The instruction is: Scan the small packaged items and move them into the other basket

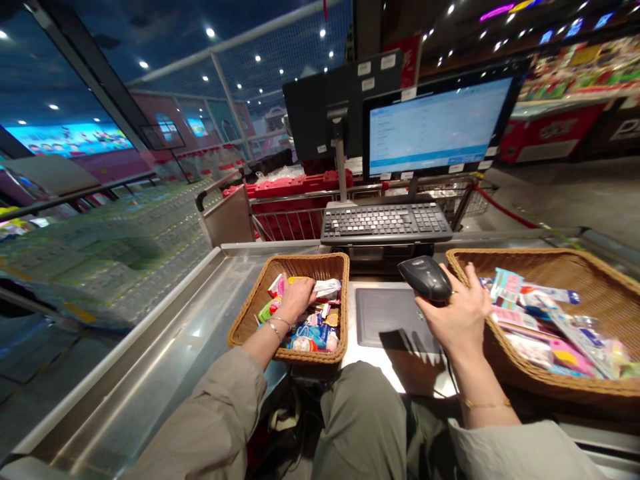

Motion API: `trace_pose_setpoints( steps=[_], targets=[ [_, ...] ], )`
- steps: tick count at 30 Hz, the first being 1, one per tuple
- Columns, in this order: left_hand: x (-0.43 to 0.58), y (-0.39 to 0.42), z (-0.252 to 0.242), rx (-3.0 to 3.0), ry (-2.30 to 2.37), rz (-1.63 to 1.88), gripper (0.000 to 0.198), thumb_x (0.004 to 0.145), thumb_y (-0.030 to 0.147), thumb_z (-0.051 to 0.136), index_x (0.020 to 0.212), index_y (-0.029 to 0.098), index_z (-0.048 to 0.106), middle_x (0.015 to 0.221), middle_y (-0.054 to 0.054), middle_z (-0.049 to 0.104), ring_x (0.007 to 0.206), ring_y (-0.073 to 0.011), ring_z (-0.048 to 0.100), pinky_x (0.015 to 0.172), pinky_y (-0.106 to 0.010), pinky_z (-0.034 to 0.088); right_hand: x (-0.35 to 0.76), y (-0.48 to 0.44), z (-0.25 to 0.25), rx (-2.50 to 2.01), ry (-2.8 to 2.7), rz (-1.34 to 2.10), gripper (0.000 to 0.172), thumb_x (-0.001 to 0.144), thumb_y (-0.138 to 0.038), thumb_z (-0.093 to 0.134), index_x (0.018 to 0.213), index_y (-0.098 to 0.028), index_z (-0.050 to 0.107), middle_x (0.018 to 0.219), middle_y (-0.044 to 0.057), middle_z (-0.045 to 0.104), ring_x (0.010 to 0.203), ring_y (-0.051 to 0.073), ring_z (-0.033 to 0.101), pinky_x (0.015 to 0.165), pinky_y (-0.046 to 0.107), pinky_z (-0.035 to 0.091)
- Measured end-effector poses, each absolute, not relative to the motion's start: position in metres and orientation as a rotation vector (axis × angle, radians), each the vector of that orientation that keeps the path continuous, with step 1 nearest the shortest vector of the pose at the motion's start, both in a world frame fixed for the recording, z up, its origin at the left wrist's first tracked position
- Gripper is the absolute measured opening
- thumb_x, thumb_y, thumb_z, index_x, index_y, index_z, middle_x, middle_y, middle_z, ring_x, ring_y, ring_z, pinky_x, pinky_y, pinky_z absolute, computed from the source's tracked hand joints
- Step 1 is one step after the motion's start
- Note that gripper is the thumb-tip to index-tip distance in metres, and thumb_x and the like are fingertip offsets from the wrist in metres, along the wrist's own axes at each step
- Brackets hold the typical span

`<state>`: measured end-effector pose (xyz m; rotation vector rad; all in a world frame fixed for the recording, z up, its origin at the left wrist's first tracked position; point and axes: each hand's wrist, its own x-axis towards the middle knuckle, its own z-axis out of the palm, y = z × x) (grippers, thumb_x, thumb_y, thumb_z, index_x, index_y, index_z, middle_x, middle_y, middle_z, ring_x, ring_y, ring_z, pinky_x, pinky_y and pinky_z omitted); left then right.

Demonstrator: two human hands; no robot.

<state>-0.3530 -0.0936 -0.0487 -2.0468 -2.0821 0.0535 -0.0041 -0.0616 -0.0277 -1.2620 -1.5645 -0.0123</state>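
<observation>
My left hand point(297, 298) reaches into the left wicker basket point(240, 320), its fingers bent down among small packaged goods point(310, 333). What those fingers grip is hidden by the hand. Beside it lies a whitish packet point(329, 288). Between the two baskets, my right hand point(460, 310) holds a black barcode scanner point(426, 278), its head tilted to the left. Some fingers of that hand stick out past the scanner. A larger wicker basket point(595, 263) on the right contains several flat packets and wrapped items point(545, 320).
A grey pad point(383, 317) is set in the metal counter point(195, 333). Behind it are a keyboard point(387, 221), a lit monitor point(435, 127) and a second, dark screen back point(320, 113). A shopping cart point(290, 223) stands beyond. Stacked bottle packs point(125, 253) are at left.
</observation>
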Motion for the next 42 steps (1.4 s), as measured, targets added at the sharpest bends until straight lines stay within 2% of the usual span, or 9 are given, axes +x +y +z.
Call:
trace_pose_setpoints(
  steps=[2, 6, 9, 12, 19, 27, 32, 37, 42],
  targets=[
    [-0.358, -0.094, -0.044, -2.006, -2.092, 0.02, 0.023, 0.1, 0.032, 0.054, 0.119, 0.024, 0.065, 0.112, -0.008, 0.071, 0.109, -0.0267, 0.066, 0.122, -0.068, 0.017, -0.004, -0.061, -0.029, -1.258, -1.561, -0.017, 0.051, 0.078, -0.049, 0.062, 0.115, -0.017, 0.071, 0.128, 0.018, 0.069, 0.144, 0.04, 0.043, 0.117, 0.067, 0.027],
    [-0.366, -0.096, -0.035, -1.932, -2.082, -0.076, 0.031, 0.101, 0.026, 0.049, 0.129, 0.027, 0.064, 0.12, -0.01, 0.071, 0.115, -0.0292, 0.064, 0.12, -0.076, 0.011, -0.004, -0.061, -0.031, -1.267, -1.58, -0.029, 0.052, 0.079, -0.049, 0.062, 0.118, -0.016, 0.07, 0.127, 0.018, 0.069, 0.144, 0.041, 0.042, 0.116, 0.067, 0.027],
    [-0.367, -0.098, -0.029, -1.908, -2.018, -0.145, 0.035, 0.102, 0.02, 0.044, 0.129, 0.028, 0.066, 0.146, -0.012, 0.061, 0.141, -0.0338, 0.048, 0.116, -0.083, 0.007, -0.004, -0.06, -0.033, -1.276, -1.588, -0.033, 0.053, 0.08, -0.049, 0.061, 0.12, -0.016, 0.07, 0.128, 0.018, 0.069, 0.145, 0.041, 0.041, 0.116, 0.067, 0.027],
    [-0.364, -0.1, -0.022, -1.883, -1.963, -0.162, 0.035, 0.101, 0.018, 0.043, 0.126, 0.026, 0.068, 0.16, -0.011, 0.046, 0.154, -0.0367, 0.031, 0.113, -0.087, 0.006, -0.005, -0.06, -0.033, -1.282, -1.59, -0.034, 0.053, 0.079, -0.049, 0.061, 0.119, -0.016, 0.07, 0.129, 0.018, 0.068, 0.145, 0.041, 0.041, 0.116, 0.066, 0.027],
    [-0.352, -0.097, -0.01, -1.81, -1.929, -0.243, 0.033, 0.103, 0.022, 0.043, 0.123, 0.025, 0.069, 0.16, -0.009, 0.046, 0.156, -0.0379, 0.025, 0.112, -0.089, 0.0, -0.004, -0.06, -0.033, -1.263, -1.595, -0.011, 0.05, 0.079, -0.048, 0.063, 0.117, -0.017, 0.07, 0.128, 0.018, 0.069, 0.146, 0.039, 0.039, 0.117, 0.065, 0.025],
    [-0.329, -0.089, 0.009, -1.75, -1.941, -0.397, 0.03, 0.099, 0.029, 0.054, 0.125, 0.026, 0.068, 0.161, -0.009, 0.045, 0.157, -0.039, 0.02, 0.113, -0.087, -0.008, -0.001, -0.06, -0.033, -1.264, -1.628, -0.032, 0.043, 0.078, -0.046, 0.062, 0.11, -0.019, 0.073, 0.133, 0.017, 0.067, 0.148, 0.041, 0.036, 0.116, 0.07, 0.022],
    [-0.301, -0.083, 0.018, -1.796, -1.911, -0.463, 0.031, 0.1, 0.031, 0.051, 0.126, 0.026, 0.067, 0.162, -0.008, 0.043, 0.158, -0.0389, 0.019, 0.113, -0.087, -0.008, 0.0, -0.06, -0.032, -1.267, -1.634, -0.065, 0.034, 0.077, -0.044, 0.064, 0.098, -0.02, 0.074, 0.133, 0.014, 0.069, 0.147, 0.041, 0.037, 0.115, 0.073, 0.023],
    [-0.27, -0.076, 0.022, -1.858, -1.876, -0.504, 0.031, 0.101, 0.032, 0.052, 0.127, 0.026, 0.067, 0.161, -0.008, 0.045, 0.157, -0.0395, 0.02, 0.112, -0.087, -0.007, 0.001, -0.061, -0.031, -1.273, -1.637, -0.093, 0.032, 0.077, -0.044, 0.064, 0.097, -0.02, 0.074, 0.132, 0.014, 0.069, 0.147, 0.041, 0.038, 0.115, 0.074, 0.021],
    [-0.244, -0.068, 0.023, -1.896, -1.845, -0.54, 0.031, 0.1, 0.031, 0.054, 0.127, 0.026, 0.067, 0.161, -0.008, 0.045, 0.157, -0.0397, 0.02, 0.112, -0.086, -0.01, 0.003, -0.062, -0.03, -1.29, -1.658, -0.072, 0.024, 0.077, -0.042, 0.066, 0.086, -0.021, 0.073, 0.135, 0.012, 0.068, 0.148, 0.039, 0.036, 0.117, 0.072, 0.02]
  ],
)
